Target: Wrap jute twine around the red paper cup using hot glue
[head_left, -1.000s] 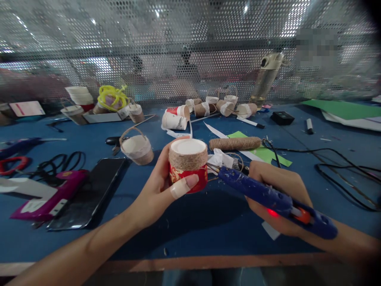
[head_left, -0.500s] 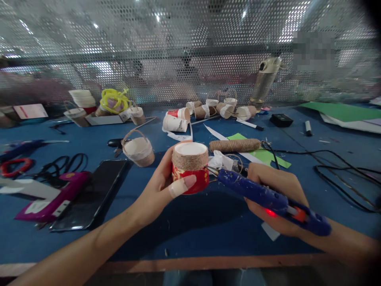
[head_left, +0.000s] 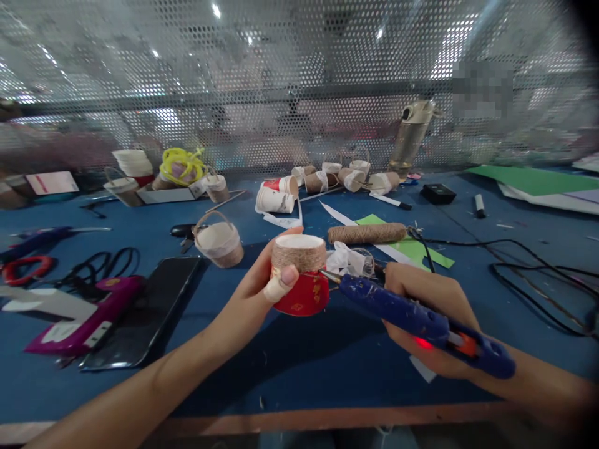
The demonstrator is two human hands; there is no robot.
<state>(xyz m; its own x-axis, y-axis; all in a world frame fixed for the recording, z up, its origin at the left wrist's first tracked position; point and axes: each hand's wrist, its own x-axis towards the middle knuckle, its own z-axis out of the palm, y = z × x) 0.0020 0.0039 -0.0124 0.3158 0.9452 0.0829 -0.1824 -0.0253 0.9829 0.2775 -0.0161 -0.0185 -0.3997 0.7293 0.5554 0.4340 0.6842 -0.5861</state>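
Observation:
My left hand (head_left: 255, 293) is closed around a small red paper cup (head_left: 302, 292) held upside down, its upper half wound with brown twine. A bandaged thumb presses on the twine band. My right hand (head_left: 428, 299) grips a blue hot glue gun (head_left: 412, 315) with a red light glowing under it. The gun's metal nozzle touches the cup's right side just below the twine. A strand of twine runs from the cup toward crumpled white paper (head_left: 349, 259) behind the nozzle.
A twine spool (head_left: 367, 233) lies on green paper (head_left: 412, 248). A twine-wrapped cup basket (head_left: 219, 238), a black phone (head_left: 143, 308), a purple glue gun (head_left: 82, 315), scissors (head_left: 23, 268), black cables (head_left: 524, 255), several finished cups (head_left: 327, 174) and a bottle (head_left: 414, 134) sit before a perforated screen.
The left hand has tilted and turned the cup, its thumb sliding up onto the twine band. The glue gun has shifted slightly left, its nozzle staying against the cup.

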